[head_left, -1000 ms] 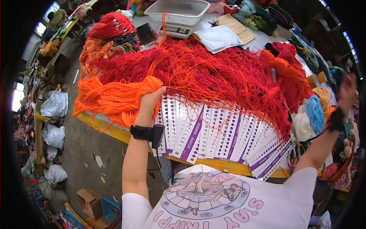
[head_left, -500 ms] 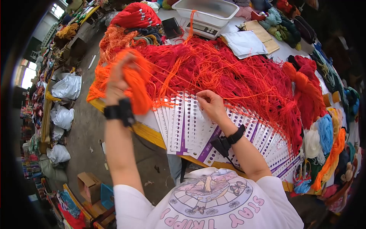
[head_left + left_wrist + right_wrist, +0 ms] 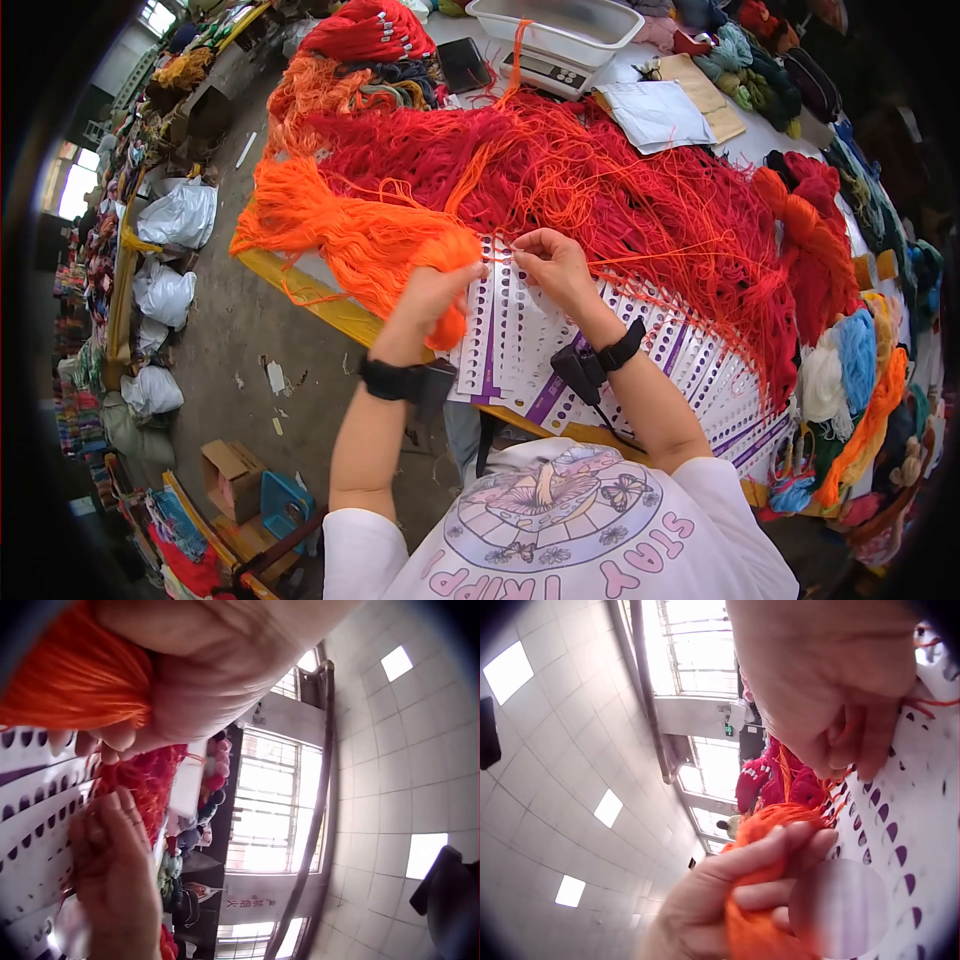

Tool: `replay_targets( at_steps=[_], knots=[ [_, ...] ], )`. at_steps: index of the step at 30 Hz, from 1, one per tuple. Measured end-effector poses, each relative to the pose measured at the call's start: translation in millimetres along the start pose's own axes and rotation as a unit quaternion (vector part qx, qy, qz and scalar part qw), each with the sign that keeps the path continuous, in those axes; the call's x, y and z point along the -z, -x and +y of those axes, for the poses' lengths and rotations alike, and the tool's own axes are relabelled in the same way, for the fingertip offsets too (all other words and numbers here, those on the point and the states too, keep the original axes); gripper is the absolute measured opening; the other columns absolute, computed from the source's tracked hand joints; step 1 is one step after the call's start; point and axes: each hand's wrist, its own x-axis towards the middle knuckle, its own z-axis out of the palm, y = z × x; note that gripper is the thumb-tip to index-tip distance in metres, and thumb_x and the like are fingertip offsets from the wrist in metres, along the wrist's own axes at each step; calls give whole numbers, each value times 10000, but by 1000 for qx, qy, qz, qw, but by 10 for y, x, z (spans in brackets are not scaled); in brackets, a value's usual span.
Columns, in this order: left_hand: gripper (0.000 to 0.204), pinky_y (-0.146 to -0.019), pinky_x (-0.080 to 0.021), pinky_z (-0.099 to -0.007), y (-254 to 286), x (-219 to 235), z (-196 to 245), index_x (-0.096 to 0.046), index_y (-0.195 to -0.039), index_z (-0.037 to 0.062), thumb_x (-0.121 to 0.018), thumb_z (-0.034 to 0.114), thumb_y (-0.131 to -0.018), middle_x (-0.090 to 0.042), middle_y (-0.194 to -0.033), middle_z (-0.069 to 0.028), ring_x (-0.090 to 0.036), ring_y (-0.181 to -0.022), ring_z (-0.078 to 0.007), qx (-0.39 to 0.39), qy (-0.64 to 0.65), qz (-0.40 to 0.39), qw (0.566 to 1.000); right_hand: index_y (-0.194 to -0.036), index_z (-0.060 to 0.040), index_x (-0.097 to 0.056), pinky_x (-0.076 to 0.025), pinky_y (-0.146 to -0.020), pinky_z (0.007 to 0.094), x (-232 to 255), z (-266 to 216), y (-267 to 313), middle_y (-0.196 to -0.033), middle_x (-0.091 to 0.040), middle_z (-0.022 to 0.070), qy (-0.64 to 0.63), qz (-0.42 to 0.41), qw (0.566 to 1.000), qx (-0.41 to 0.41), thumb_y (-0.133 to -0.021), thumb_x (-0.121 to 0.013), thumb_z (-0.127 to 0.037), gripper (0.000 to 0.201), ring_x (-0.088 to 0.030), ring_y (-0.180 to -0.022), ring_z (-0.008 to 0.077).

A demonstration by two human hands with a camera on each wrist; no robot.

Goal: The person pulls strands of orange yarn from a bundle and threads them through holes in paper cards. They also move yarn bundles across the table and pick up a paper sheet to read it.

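Observation:
My left hand (image 3: 432, 298) grips the looped end of a thick orange yarn skein (image 3: 345, 235), which trails left across the table. In the right wrist view its fingers (image 3: 761, 853) are wrapped round the orange loops. Close by on the right, my right hand (image 3: 562, 272) pinches a thin orange strand (image 3: 851, 726), thumb and fingertips together, at the top edge of the white punched cards (image 3: 508, 340). These cards, with purple bands and rows of holes, lie fanned along the front. Orange threads run along their upper ends beside the right hand.
A wide heap of red and orange yarn (image 3: 620, 190) covers the table behind the cards. Beyond it stand a scale (image 3: 545, 72) with a white tub (image 3: 560, 25), a dark phone-like slab (image 3: 463, 65) and papers (image 3: 655, 115). Coloured skeins (image 3: 855, 360) hang at right.
My right hand came in from the far right to the cards' top edge. My left hand lifted the orange skein's end leftward, then brought it back down beside the right hand.

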Motion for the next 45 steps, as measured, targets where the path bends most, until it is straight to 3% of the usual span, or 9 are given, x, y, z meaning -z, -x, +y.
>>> replay_targets(
  at_steps=[5,8,9,12,18,27,31,38,45],
  knots=[
    [215,-410,-417,-213,-16,-244,-52,-595,-964,2,-609,120,-784,-616,-839,-57,-476,-465,-74,29,-28,69,997,-889,7,-582,-431,-535,207,-21,-37,7,-724,-588,22,-25,13,1000,-5,-748,-608,-64,161,-524,-605,66],
    [227,-421,-409,-213,-209,-289,-212,-594,-968,7,-621,120,-773,-616,-836,-68,-478,-466,-74,-200,-174,73,961,-884,7,-579,-434,-535,209,-50,-34,7,-733,-591,24,-48,16,999,-2,-746,-605,-62,157,-529,-611,68],
    [255,-730,-452,-330,-223,-266,-232,-584,-957,1,-625,140,-748,-615,-869,-101,-587,-833,-203,-137,-252,97,953,-884,7,-579,-436,-536,212,-48,16,-14,-737,-592,24,-47,17,999,5,-746,-603,-61,156,-531,-614,69],
    [166,-429,-394,-203,-205,-278,-200,-591,-916,23,-617,111,-777,-594,-769,-32,-491,-497,-63,-108,-183,123,969,-888,6,-577,-443,-548,221,-33,-67,-21,-743,-593,30,-50,19,998,-13,-740,-602,-59,163,-539,-618,79],
    [91,-407,-391,-184,-211,-193,-106,-576,-864,45,-606,82,-786,-571,-669,-2,-481,-458,-59,38,118,12,992,-900,-15,-594,-457,-588,253,-64,25,-121,-742,-609,50,35,33,999,-26,-683,-642,-138,255,-574,-625,125],
    [106,-410,-362,-187,-293,-148,-171,-572,-851,33,-599,91,-767,-547,-625,9,-457,-472,-54,-83,-28,87,992,-912,-24,-603,-454,-600,279,-88,80,-128,-707,-616,49,77,56,995,17,-676,-642,-180,286,-591,-638,150],
    [132,-421,-344,-201,-150,57,98,-573,-868,22,-527,130,-809,-472,-581,18,-398,-448,-53,49,311,-41,948,-888,-13,-592,-442,-569,266,-115,145,-99,-672,-604,38,74,79,993,48,-701,-618,-148,233,-570,-607,128],
    [198,-561,-427,-209,-171,-329,-143,-579,-964,51,-624,122,-785,-550,-714,16,-526,-627,-81,-199,-184,-27,962,-857,-5,-540,-400,-548,186,-133,80,-12,-701,-560,-3,-8,104,993,54,-762,-570,-45,108,-492,-612,38],
    [234,-532,-489,-283,-148,1273,817,-564,-855,44,-649,250,-782,-535,-627,-28,-562,-560,-132,6,86,161,983,-949,-34,-554,-463,-604,332,-160,44,-3,-741,-627,88,100,182,976,60,-727,-617,-158,261,-607,-671,226]
  ],
)
